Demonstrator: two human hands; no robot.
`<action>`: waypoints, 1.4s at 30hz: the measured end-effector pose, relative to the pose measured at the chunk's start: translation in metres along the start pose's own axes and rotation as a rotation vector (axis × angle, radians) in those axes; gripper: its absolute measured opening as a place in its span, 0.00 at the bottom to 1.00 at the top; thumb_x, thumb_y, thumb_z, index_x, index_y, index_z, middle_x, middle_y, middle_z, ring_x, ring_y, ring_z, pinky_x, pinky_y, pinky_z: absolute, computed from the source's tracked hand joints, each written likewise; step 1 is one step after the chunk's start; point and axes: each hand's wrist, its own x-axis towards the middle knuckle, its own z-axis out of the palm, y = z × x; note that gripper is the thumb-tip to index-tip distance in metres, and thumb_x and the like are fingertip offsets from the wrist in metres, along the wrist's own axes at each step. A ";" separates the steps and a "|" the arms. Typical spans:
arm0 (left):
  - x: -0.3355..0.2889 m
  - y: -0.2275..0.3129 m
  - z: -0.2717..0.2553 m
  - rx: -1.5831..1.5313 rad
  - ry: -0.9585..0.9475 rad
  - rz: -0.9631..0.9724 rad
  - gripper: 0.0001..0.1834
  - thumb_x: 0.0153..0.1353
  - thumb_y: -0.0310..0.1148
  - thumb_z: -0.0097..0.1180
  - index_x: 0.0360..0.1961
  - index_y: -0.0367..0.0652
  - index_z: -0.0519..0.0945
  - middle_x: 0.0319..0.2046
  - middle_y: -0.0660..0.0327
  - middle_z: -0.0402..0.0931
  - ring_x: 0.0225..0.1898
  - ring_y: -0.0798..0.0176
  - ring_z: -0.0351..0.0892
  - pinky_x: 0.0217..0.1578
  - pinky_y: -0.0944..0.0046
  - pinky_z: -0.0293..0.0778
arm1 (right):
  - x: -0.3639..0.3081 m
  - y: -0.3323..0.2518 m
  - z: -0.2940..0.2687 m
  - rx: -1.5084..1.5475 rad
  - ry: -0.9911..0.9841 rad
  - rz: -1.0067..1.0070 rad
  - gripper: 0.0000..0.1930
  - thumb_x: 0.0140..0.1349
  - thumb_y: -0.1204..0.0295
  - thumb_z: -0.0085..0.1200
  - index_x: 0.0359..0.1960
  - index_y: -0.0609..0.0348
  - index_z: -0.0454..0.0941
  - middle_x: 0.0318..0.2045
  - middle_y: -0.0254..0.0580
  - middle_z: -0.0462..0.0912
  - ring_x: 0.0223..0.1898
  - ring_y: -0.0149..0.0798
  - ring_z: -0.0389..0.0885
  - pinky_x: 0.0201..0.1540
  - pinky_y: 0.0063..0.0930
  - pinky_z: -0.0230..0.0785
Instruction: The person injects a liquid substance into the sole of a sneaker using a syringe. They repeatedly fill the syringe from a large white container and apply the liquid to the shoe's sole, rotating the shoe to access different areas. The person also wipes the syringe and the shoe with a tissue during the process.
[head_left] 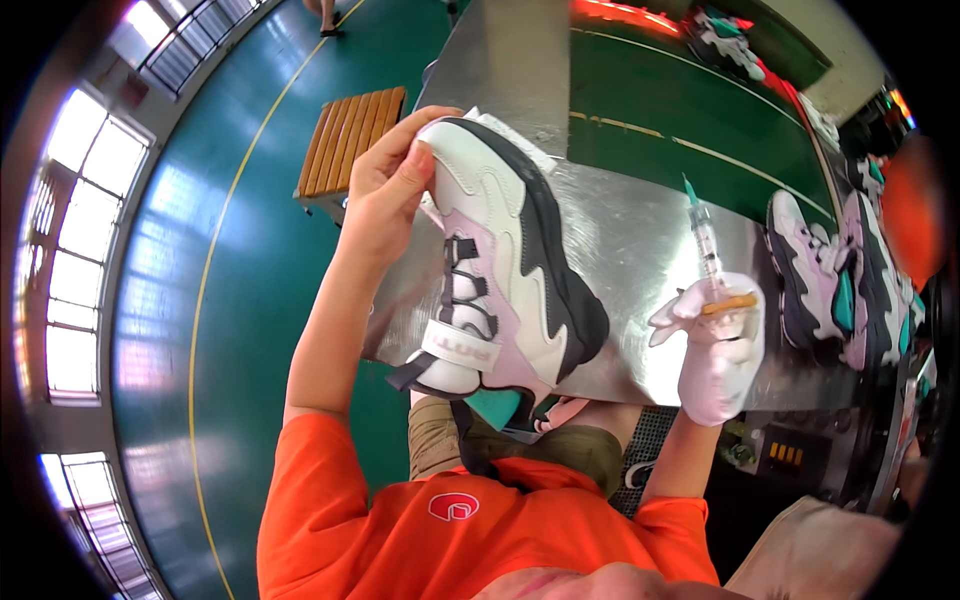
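Observation:
My bare left hand [390,185] grips a sneaker [505,240] by its toe, thumb on the upper and fingers round the far side. The shoe is white and pale lilac with a dark sole, black laces and a teal lining, its heel hanging toward my lap. My right hand [722,355], in a white glove, is closed round a clear syringe [706,245] with a teal tip pointing up and away. A yellow-brown band [729,304] crosses the syringe at my fingers. Tip and shoe are apart.
Beneath both hands lies a shiny metal table [610,215], with a white paper [520,140] behind the shoe. Similar sneakers [805,265] stand at the right beside a conveyor with a green belt [690,110]. A slatted wooden stool [352,130] is on the green floor at the left.

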 end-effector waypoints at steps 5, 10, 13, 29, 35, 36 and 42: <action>0.055 0.005 0.046 0.131 -0.104 0.022 0.21 0.67 0.38 0.56 0.54 0.34 0.77 0.41 0.64 0.79 0.41 0.73 0.75 0.41 0.74 0.70 | -0.056 0.017 -0.017 -0.593 0.240 0.027 0.28 0.48 0.81 0.60 0.54 0.62 0.70 0.35 0.41 0.79 0.34 0.32 0.80 0.36 0.25 0.75; 0.185 -0.013 0.112 0.235 -0.054 0.122 0.17 0.64 0.36 0.60 0.47 0.33 0.81 0.40 0.63 0.81 0.39 0.72 0.77 0.42 0.73 0.72 | -0.086 0.037 -0.047 -0.851 0.214 -0.034 0.25 0.46 0.65 0.70 0.46 0.61 0.76 0.25 0.39 0.79 0.25 0.38 0.80 0.32 0.26 0.75; 0.277 -0.064 0.127 0.054 0.121 0.022 0.17 0.61 0.36 0.64 0.42 0.32 0.82 0.34 0.59 0.82 0.34 0.67 0.79 0.38 0.68 0.75 | -0.083 0.027 -0.047 -0.874 0.247 -0.077 0.25 0.47 0.63 0.70 0.46 0.59 0.77 0.26 0.41 0.81 0.26 0.41 0.81 0.31 0.27 0.75; 0.106 -0.048 0.461 0.986 -0.596 0.889 0.27 0.62 0.50 0.53 0.56 0.42 0.75 0.49 0.50 0.77 0.53 0.50 0.76 0.52 0.55 0.73 | -0.080 0.031 -0.044 -0.886 0.352 -0.255 0.21 0.50 0.62 0.69 0.42 0.55 0.76 0.25 0.39 0.80 0.24 0.40 0.80 0.29 0.30 0.74; -0.004 -0.092 0.603 1.561 -0.381 0.768 0.43 0.59 0.51 0.56 0.73 0.55 0.54 0.69 0.29 0.44 0.66 0.18 0.47 0.52 0.14 0.53 | -0.097 0.043 -0.053 -0.037 0.071 0.022 0.21 0.63 0.58 0.54 0.54 0.54 0.69 0.47 0.38 0.75 0.46 0.36 0.73 0.52 0.30 0.65; 0.011 -0.108 0.600 1.536 -0.257 0.781 0.42 0.60 0.50 0.56 0.73 0.54 0.54 0.68 0.28 0.46 0.65 0.18 0.50 0.51 0.14 0.56 | -0.099 0.037 -0.046 0.145 0.061 0.031 0.22 0.65 0.57 0.52 0.56 0.54 0.69 0.50 0.38 0.74 0.52 0.35 0.70 0.56 0.31 0.61; 0.111 -0.037 0.565 1.136 -0.442 0.706 0.30 0.58 0.39 0.58 0.59 0.34 0.69 0.47 0.38 0.75 0.45 0.38 0.78 0.41 0.37 0.73 | -0.076 0.075 -0.051 -0.842 0.189 -0.455 0.19 0.56 0.61 0.60 0.46 0.55 0.74 0.33 0.40 0.79 0.35 0.45 0.78 0.40 0.34 0.72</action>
